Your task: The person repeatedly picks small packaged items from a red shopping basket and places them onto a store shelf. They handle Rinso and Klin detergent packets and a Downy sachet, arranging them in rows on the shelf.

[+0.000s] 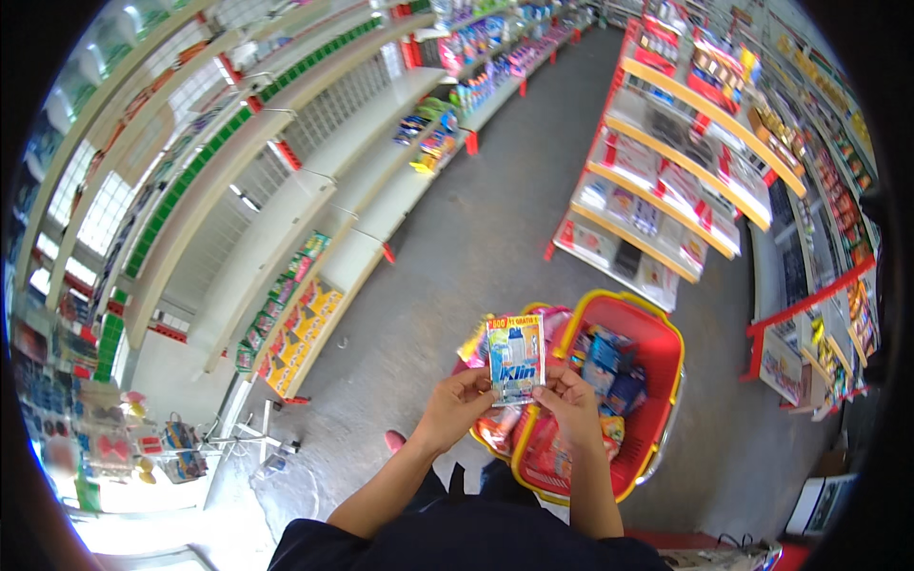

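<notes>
Between my two hands I hold up a small flat sachet (515, 357), a So Klin-style detergent packet coloured white, blue and yellow with printed writing. My left hand (460, 400) pinches its lower left corner between thumb and fingers. On the lower right corner, the thumb and fingers of my right hand (571, 401) do the same. Below and right of the sachet stands a red plastic shopping basket (660, 357) with a yellow rim. Blue packets (607, 364) lie inside it. Pink and orange packages (500, 425) show at the left, partly hidden by my hands.
Left of me runs a long shelf unit (357, 239) with green and yellow packs (303, 335) low down. A red-framed shelf end (643, 200) stands ahead on the right. Grey floor (471, 221) lies between them. A metal stand base (264, 435) is at lower left.
</notes>
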`<state>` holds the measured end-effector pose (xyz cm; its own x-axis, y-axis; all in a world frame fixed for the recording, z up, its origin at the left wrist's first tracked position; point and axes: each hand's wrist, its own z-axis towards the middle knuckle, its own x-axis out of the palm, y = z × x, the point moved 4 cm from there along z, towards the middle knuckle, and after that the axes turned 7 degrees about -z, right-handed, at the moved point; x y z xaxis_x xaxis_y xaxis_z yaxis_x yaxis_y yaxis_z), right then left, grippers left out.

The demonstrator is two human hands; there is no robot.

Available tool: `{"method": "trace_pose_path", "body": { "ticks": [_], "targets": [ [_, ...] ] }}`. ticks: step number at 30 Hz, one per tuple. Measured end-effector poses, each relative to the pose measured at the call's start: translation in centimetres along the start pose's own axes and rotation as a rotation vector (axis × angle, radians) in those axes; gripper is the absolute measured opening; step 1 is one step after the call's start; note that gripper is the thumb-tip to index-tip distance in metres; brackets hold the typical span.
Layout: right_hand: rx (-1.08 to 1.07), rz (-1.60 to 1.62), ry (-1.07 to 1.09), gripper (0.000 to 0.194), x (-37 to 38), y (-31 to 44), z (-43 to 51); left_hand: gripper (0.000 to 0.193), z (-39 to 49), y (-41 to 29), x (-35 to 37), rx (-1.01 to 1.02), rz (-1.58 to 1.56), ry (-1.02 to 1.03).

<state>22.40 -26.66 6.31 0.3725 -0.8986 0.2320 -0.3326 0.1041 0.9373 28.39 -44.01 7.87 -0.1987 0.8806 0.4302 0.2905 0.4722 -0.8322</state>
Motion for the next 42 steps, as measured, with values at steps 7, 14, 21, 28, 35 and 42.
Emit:
{"method": "trace_pose_path", "body": {
  "ticks": [7, 14, 21, 28, 35, 42],
  "targets": [
    [0.028, 0.042, 0.109, 0.024, 15.9, -2.0, 3.5, 0.040, -5.6, -7.4, -13.8, 0.087, 0.035, -0.070],
    [0.021, 0.050, 0.343, 0.027, 32.8, -4.9, 9.0, 0.039, -10.2, -12.9, -28.8, 0.261, -0.019, -0.275],
    [-0.006, 0.031, 0.462, 0.025, 41.8, -4.4, 12.4, 0.037, -12.8, -17.4, -35.1, 0.368, -0.041, -0.408],
    [-0.038, 0.007, 0.430, 0.024, 44.7, -2.4, 17.6, 0.034, -9.1, -21.5, -37.7, 0.441, -0.065, -0.449],
    [-0.111, -0.016, 0.462, 0.025, 46.8, 2.6, 28.9, 0.029, 0.3, -27.8, -40.5, 0.544, -0.055, -0.467],
    [-0.149, -0.097, 0.600, 0.025, 51.5, 10.6, 46.1, 0.029, 11.6, -40.0, -42.7, 0.791, 0.343, -0.805]
  ]
}}
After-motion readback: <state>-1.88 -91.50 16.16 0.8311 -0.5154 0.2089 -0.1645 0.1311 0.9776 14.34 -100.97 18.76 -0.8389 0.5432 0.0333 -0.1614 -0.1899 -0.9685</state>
